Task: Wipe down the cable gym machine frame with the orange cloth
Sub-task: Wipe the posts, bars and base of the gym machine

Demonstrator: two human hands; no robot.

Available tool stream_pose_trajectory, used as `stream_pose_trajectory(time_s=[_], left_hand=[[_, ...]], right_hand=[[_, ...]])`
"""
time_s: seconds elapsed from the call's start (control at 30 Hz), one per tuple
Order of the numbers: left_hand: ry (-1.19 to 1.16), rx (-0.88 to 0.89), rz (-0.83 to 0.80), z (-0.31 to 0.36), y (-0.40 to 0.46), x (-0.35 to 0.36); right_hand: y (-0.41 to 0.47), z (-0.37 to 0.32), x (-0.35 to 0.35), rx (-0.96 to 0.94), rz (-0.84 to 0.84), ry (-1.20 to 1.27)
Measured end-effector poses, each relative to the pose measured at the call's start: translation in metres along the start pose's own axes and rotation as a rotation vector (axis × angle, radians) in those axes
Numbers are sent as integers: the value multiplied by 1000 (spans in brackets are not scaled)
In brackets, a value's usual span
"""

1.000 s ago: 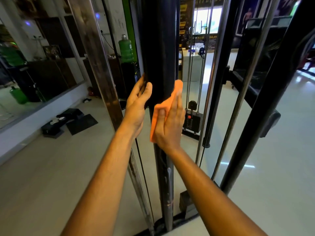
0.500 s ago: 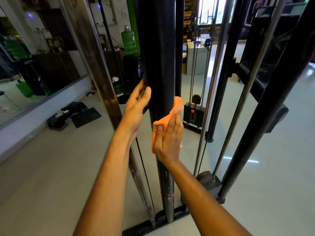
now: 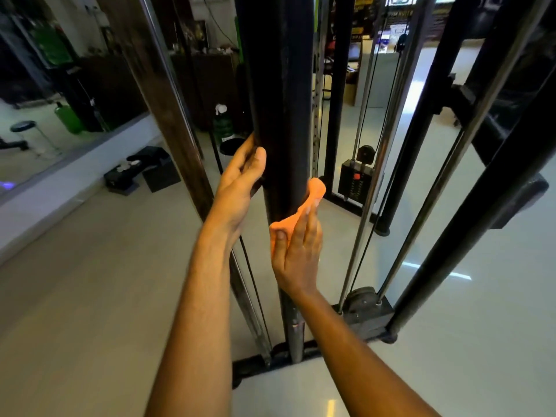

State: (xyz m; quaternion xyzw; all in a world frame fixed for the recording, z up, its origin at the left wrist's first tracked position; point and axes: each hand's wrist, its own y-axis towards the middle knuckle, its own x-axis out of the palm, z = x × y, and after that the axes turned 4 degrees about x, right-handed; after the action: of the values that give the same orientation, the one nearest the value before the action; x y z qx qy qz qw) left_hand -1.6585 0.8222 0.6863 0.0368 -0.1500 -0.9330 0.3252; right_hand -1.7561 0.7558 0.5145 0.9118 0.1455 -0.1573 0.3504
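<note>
**A:** Centre of the frame, the black upright post (image 3: 279, 85) of the cable machine, running top to bottom. The right hand (image 3: 298, 254) is flat against it, fingers straight and together, pressing the orange cloth (image 3: 301, 206) onto the post's right face.

**B:** And the cloth sits just below the middle of the picture. It's bunched, one fold poking out past the fingertips toward the right, another bulging by the thumb on the left edge of the hand.

**A:** Left hand (image 3: 240, 176) now, a little higher and left of centre. Palm toward the post, thumb lying along the front, fingers reaching round the far side. How tightly those fingers curl behind the post, I can't tell; it looks like a loose hold.

**B:** Both bare forearms come up from the bottom edge, either side of the post's foot on the pale floor (image 3: 90, 296).

**A:** Right of centre, two chrome guide rods (image 3: 370, 176) slant down to a black base block (image 3: 367, 311), with thick black frame bars beyond them at the right edge.

**B:** Behind, centre right, a weight stack (image 3: 356, 182) with a red pin. Middle left, a green water jug (image 3: 222, 124) with a white top, and a dark step platform (image 3: 141, 170) on the floor further left.
</note>
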Motion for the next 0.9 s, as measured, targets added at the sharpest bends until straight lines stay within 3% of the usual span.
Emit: stream_pose_trajectory(time_s=[0.33,0.57,0.7,0.9], left_hand=[[-17,-40,87,-13,-14,8],[6,-81,-28,-17,-13,-5],[-9,-100,-65,-22,-12,-10],[-27,-102,-103,-32,-8,-17]], right_hand=[[58,-48,-16,-96,146,136],[-21,21,5,47,-42,4],[5,-17,3,99,64,66],[46,-53,0,21,230,70]])
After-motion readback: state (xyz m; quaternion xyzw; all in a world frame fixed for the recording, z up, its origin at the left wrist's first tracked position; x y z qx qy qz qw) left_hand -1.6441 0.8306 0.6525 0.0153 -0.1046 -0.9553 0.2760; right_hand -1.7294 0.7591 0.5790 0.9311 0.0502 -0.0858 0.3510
